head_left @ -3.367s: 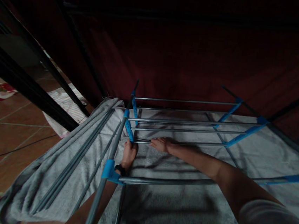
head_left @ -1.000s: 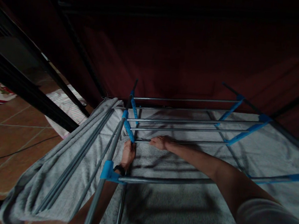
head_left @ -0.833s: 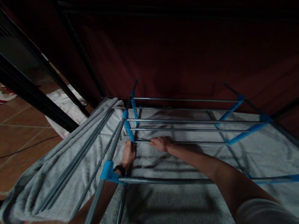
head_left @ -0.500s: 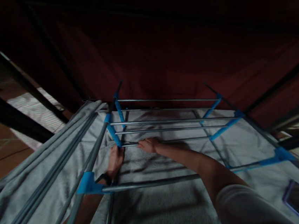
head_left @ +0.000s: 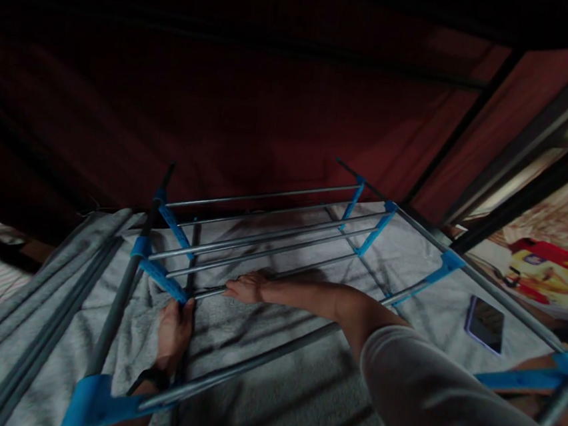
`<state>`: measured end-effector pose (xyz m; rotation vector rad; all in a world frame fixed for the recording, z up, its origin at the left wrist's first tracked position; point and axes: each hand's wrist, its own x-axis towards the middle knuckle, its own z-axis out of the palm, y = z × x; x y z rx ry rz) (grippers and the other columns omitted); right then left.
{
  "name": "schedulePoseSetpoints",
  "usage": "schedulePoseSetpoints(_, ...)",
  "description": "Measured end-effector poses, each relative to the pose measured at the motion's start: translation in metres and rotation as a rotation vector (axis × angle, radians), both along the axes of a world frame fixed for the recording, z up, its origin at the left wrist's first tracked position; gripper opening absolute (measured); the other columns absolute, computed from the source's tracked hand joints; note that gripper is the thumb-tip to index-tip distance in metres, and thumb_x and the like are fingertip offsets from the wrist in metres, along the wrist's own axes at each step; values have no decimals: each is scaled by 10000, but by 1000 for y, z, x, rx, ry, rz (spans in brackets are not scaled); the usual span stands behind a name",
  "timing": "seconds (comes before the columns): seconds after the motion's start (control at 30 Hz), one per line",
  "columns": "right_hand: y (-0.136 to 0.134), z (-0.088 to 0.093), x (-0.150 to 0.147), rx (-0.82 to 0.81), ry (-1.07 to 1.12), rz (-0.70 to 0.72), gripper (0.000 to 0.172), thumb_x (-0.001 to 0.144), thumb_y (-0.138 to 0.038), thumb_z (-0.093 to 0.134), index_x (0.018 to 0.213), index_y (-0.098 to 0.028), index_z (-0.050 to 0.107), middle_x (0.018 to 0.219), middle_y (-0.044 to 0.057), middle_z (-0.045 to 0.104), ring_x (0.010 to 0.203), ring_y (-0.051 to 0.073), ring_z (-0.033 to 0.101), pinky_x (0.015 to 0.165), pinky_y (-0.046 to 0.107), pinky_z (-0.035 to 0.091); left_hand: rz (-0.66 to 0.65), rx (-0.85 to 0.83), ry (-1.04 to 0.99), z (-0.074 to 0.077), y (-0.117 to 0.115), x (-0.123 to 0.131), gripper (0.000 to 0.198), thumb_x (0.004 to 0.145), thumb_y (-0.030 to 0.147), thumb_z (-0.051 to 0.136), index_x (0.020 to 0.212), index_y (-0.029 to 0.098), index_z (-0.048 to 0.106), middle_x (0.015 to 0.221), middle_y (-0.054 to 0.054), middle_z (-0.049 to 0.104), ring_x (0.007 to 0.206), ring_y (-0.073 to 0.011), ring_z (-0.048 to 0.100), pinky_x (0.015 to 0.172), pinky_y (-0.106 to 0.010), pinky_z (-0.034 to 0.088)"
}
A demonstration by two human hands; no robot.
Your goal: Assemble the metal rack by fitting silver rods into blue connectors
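A metal drying rack (head_left: 261, 237) with grey rods and blue plastic joints stands in front of me. A grey towel (head_left: 267, 385) lies spread under its rods. My left hand (head_left: 173, 326), with a dark band at the wrist, rests on the towel beside a blue joint, fingers curled at the fabric. My right hand (head_left: 246, 288) reaches across and lies on the towel just under a rod, fingers bent against it. Whether either hand pinches the fabric is hard to make out in the dim light.
A dark red cloth wall (head_left: 254, 109) rises behind the rack. A phone (head_left: 484, 324) lies on the towel at the right. Red and yellow packaging (head_left: 554, 276) sits beyond the right edge. Dark bars (head_left: 520, 162) cross the upper right.
The view has swung to the right, bringing the phone and the packaging into sight. Both hands stay at the same spot on the towel by the blue joint.
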<state>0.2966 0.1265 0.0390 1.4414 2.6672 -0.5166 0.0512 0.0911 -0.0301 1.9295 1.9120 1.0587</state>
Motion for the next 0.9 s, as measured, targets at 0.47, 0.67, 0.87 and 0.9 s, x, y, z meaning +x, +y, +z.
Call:
schedulePoseSetpoints(0.47, -9, 15, 31, 62, -131, 20, 357, 1014, -261, 534, 1350, -244, 653, 1398, 81, 709, 1136, 257, 704, 961, 348, 549, -53, -48, -74, 8, 2, 1, 251, 896, 468, 479, 706, 310, 436, 619, -24, 566, 630, -323, 593, 681, -465, 503)
schedulePoseSetpoints(0.67, -41, 78, 86, 89, -51, -13, 271, 949, -176, 610, 1198, -149, 716, 1339, 157, 704, 1171, 274, 686, 958, 371, 580, -57, -18, -94, 7, 5, 1, 245, 858, 468, 475, 671, 317, 429, 595, -6, 552, 601, -307, 589, 637, -427, 468)
schedulePoseSetpoints(0.87, -113, 212, 211, -146, 307, -314, 266, 1004, -245, 618, 1200, -155, 775, 1124, 37, 805, 1027, 171, 736, 903, 263, 563, -38, -106, -168, 11, 11, -1, 214, 792, 497, 501, 665, 327, 522, 606, 19, 623, 668, -312, 635, 706, -423, 487)
schedulePoseSetpoints(0.9, -129, 230, 240, -155, 384, -436, 296, 1013, -266, 610, 1234, -144, 764, 1120, 45, 806, 1032, 163, 739, 899, 265, 568, -41, -142, -186, 15, 11, -4, 217, 777, 516, 505, 666, 332, 535, 603, 30, 634, 688, -314, 647, 725, -428, 499)
